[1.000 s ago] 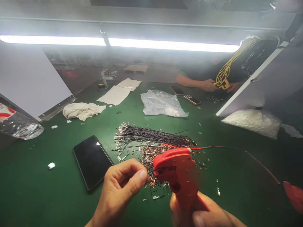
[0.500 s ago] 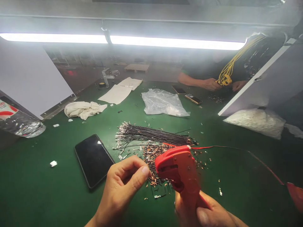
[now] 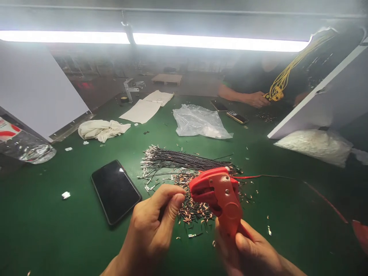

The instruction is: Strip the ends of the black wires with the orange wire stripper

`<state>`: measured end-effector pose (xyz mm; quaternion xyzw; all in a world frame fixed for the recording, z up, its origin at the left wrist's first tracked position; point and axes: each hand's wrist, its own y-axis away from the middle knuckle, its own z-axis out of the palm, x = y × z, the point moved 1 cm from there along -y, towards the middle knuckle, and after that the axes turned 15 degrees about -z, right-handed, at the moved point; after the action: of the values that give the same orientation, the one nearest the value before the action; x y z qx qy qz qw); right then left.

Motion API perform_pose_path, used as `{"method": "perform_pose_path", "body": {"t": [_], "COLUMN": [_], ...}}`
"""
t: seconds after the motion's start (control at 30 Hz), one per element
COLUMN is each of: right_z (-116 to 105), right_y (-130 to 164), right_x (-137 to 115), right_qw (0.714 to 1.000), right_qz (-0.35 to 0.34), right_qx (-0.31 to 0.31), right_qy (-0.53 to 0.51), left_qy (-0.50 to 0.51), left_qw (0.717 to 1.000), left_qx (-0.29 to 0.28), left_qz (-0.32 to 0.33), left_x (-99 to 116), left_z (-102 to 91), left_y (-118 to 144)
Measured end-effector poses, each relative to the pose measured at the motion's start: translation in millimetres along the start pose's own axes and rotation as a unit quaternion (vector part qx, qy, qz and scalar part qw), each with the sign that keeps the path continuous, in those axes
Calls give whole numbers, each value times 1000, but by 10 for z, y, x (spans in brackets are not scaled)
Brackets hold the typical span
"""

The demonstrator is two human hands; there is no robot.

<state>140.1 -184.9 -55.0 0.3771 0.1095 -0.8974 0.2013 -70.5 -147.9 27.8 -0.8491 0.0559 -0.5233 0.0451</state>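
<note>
My right hand (image 3: 253,245) is wrapped round the handle of a red wire stripper (image 3: 227,199), its head tilted up and pointing left. Just left of the stripper's jaws, my left hand (image 3: 161,218) has thumb and forefinger pressed together; what they pinch, if anything, is too small to make out. Behind the tool lies a bundle of black wires (image 3: 184,158) with metal terminals at the left ends. Copper and black wire scraps (image 3: 195,212) are heaped under the tool, partly hidden by it. A thin red strand (image 3: 250,177) shows beyond the stripper and runs right.
A black phone (image 3: 116,191) lies left of my hands. Farther back are a clear plastic bag (image 3: 201,122), paper sheets (image 3: 143,109), a white cloth (image 3: 102,130) and a bottle (image 3: 25,145). Across the table a co-worker's hand (image 3: 257,99) holds yellow wires (image 3: 277,92).
The stripper in my right hand has risen and turned slightly. My left hand has moved a little up and right, still pinched beside the jaws. The whole view has shifted slightly.
</note>
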Motion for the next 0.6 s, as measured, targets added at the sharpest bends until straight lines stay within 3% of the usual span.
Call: {"method": "perform_pose_path", "body": {"t": [0.13,0.3,0.6], "right_z": [41,107,90], "right_y": [-47,-59,-63], "right_x": [-76,-164,-79], "right_qw": [996,994,995], "right_qz": [25,70,65], "right_qx": [-80,-82,-80], "right_qy": [21,24,-1], "left_qy": [-11,-24,-64], "left_qw": [1000,997,988], "left_qx": [3,19,28], "left_qz": [23,68,136], "left_x": [13,56,72], "left_z": [-11,-65,-123], "left_y": [-19,-79,-84]}}
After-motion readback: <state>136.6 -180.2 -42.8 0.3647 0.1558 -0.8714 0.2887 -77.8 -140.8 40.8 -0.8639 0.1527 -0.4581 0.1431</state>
